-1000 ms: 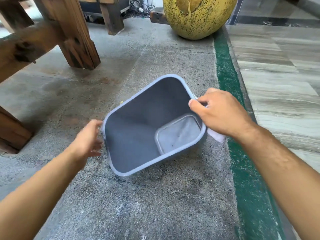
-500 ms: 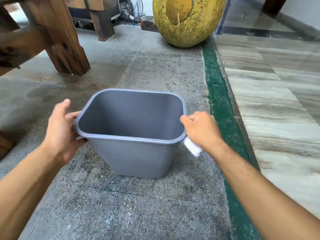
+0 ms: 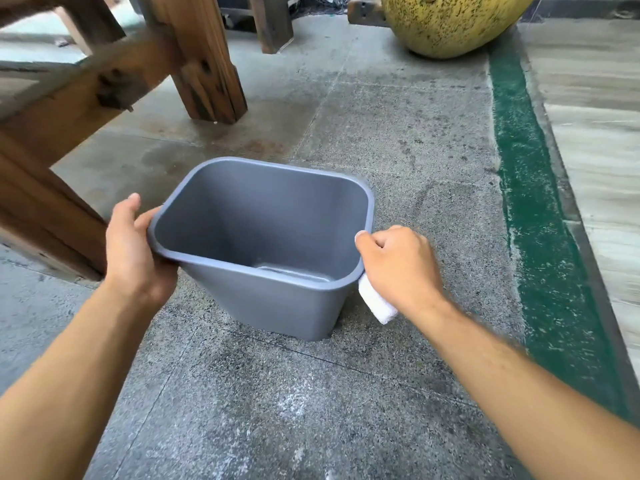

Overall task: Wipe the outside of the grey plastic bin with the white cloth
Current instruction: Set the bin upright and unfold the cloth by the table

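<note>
The grey plastic bin (image 3: 277, 303) stands on the concrete floor, mouth up and tipped a little toward me. My left hand (image 3: 133, 251) grips the bin's left rim, thumb up along the outside. My right hand (image 3: 398, 265) is curled around the white cloth (image 3: 377, 303) and holds it against the bin's right outer wall just under the rim. A folded end of the cloth hangs below my fist. The bin is empty inside.
Heavy wooden table legs and beams (image 3: 194, 64) stand close at the left and back left. A large yellow speckled pot (image 3: 446, 22) sits at the back right. A green painted strip (image 3: 533, 209) runs along the right, with pale tiles beyond it.
The bin went from lying tipped with its mouth toward me to standing on its base. My left hand took hold of the left rim. My right hand with the cloth stayed at the right wall.
</note>
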Demonstrator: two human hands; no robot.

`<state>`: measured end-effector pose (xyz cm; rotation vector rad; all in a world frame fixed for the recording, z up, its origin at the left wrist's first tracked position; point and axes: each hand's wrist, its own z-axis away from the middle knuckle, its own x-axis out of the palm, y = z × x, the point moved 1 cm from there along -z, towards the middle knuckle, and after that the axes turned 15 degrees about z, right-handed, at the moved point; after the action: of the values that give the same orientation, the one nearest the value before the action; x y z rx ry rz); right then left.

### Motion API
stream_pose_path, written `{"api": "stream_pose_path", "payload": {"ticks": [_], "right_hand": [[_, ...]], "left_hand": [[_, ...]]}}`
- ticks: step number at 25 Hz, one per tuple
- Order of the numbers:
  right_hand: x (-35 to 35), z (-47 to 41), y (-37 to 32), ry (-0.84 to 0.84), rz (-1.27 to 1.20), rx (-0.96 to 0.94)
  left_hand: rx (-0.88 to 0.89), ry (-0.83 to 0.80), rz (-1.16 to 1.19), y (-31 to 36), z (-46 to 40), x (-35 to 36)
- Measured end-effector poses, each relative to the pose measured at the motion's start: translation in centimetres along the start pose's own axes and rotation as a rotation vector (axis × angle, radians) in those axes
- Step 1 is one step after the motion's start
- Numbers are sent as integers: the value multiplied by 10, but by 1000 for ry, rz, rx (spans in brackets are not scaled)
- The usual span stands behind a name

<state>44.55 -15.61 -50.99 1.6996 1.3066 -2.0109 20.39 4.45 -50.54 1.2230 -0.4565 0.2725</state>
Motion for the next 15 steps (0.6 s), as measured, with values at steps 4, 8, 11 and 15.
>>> {"api": "stream_pose_path", "payload": {"ticks": [4, 8, 11, 15], "right_hand": [[7, 7, -4, -12, 34, -7], [9, 9, -8, -52, 34, -38], [8, 7, -2, -108, -51, -33], [14, 14, 18, -225, -422, 106]], "left_hand": [[-7, 34, 44, -5, -5, -17], [35, 107, 10, -10, -10, -25], [33, 197, 40, -15, -14, -33], [-120, 464, 30, -35, -7, -57]]}}
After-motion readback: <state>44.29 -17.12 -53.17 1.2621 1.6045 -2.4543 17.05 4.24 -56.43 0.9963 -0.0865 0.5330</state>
